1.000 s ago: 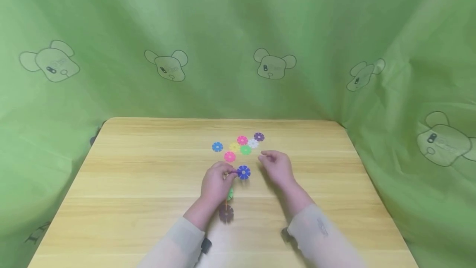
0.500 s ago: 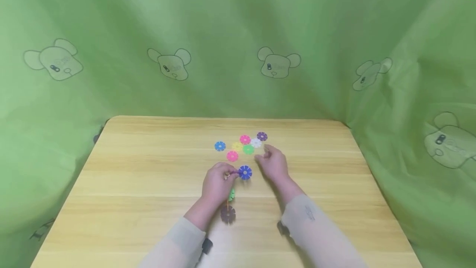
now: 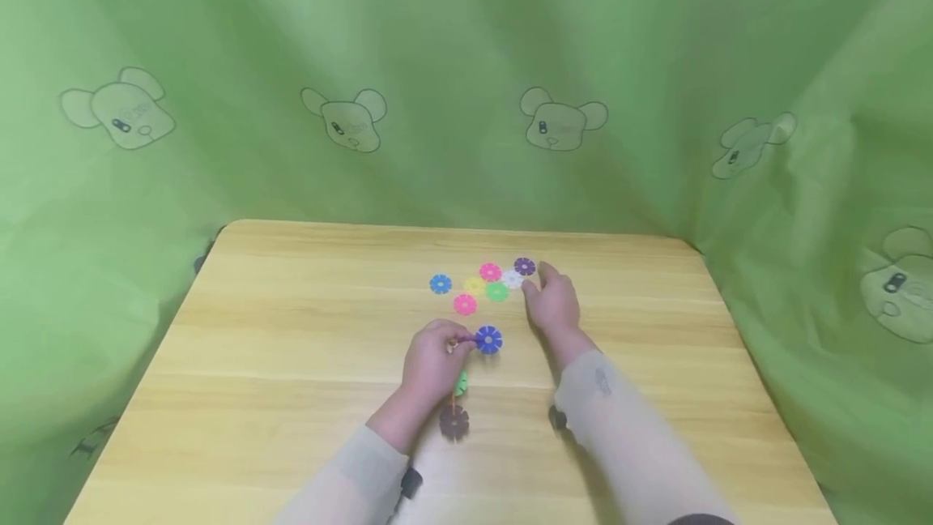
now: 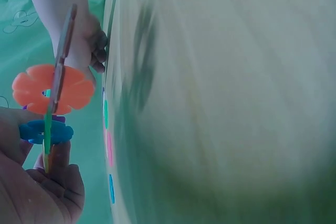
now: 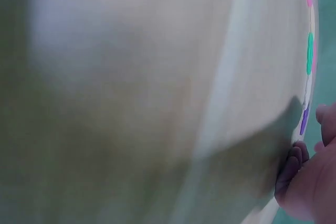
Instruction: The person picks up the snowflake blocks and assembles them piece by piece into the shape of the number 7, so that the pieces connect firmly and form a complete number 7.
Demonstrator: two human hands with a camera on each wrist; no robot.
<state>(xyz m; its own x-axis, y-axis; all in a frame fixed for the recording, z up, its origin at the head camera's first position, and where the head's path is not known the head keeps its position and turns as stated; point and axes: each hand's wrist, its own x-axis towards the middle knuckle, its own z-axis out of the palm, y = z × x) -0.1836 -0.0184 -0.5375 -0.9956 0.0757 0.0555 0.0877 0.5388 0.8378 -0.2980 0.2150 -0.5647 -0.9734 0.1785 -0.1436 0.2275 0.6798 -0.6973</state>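
Note:
My left hand [image 3: 432, 359] pinches a chain of interlocked notched plastic discs above the table. A dark blue disc [image 3: 489, 340] sticks out at its right end; a brown disc [image 3: 454, 423] hangs at the near end. The left wrist view shows an orange disc [image 4: 79, 92], a blue disc [image 4: 58, 131] and an edge-on green disc [image 4: 48, 135] between. Fingers cover the purple part. My right hand [image 3: 555, 305] reaches low at the right of the loose discs, thumb and fingers apart, holding nothing visible. Nearest to it are a purple disc [image 3: 524, 266] and a white disc [image 3: 513, 279].
Other loose discs lie flat on the wooden table [image 3: 306, 330]: a blue disc [image 3: 440, 283], pink discs [image 3: 465, 305], a yellow disc [image 3: 474, 286] and a green disc [image 3: 497, 292]. A green curtain [image 3: 452, 39] surrounds the table's back and sides.
My right hand has moved forward, away from me, to beside the purple and white discs. The left hand keeps its grip on the disc chain, nearly still. The head view has shifted slightly.

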